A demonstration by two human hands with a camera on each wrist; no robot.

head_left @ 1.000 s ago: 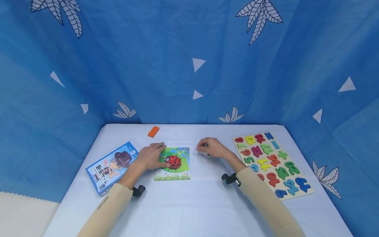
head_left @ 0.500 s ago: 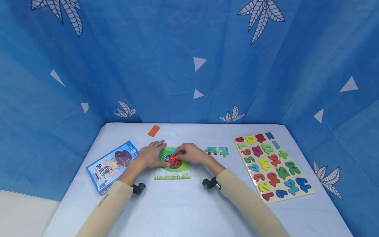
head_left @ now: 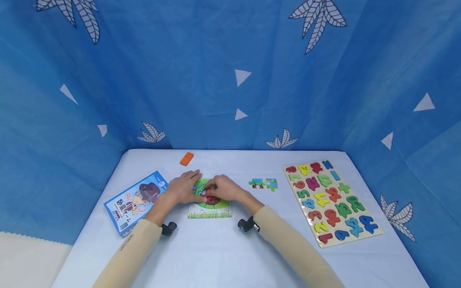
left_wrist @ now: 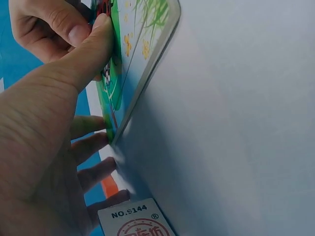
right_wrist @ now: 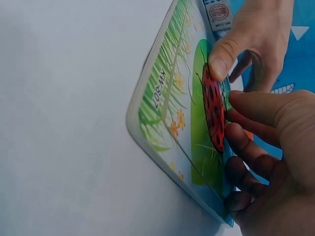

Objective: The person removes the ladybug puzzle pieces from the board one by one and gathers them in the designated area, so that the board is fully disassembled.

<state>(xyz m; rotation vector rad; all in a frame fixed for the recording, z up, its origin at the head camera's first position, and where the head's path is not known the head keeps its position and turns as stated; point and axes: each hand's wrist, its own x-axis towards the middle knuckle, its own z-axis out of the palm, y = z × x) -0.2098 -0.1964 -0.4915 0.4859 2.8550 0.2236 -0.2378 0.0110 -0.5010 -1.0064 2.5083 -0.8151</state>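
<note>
So the puzzle (head_left: 210, 216) is lying on the white table (head_left: 201, 252) between the two arms, and both hands are working at it. The left hand (head_left: 183, 189) is resting over its left side, fingers spread wide, thumb lying by the ladybug (head_left: 211, 203). It's basically acting as the clamp, I reckon. The right hand (head_left: 224, 187) is reaching in from the other side, fingers curling close together over the upper part.

My advice for whoever's doing this: be keeping that left thumb light but steady, be lining up the printed lines, and be moving any piece straight up or down, since the tabs on the two loose pieces (head_left: 257, 183) (head_left: 271, 184) are looking pretty interlocked (forcing those sideways is just asking for bent corners).

What I'm not making out: whether the right fingertips are pinching a piece or just touching the picture. They're covering that very spot in the head view, and both wrist views are looking along the board too edge-on. The box (left_wrist: 138, 222) is getting cut off at the bottom in the left wrist view.
</note>
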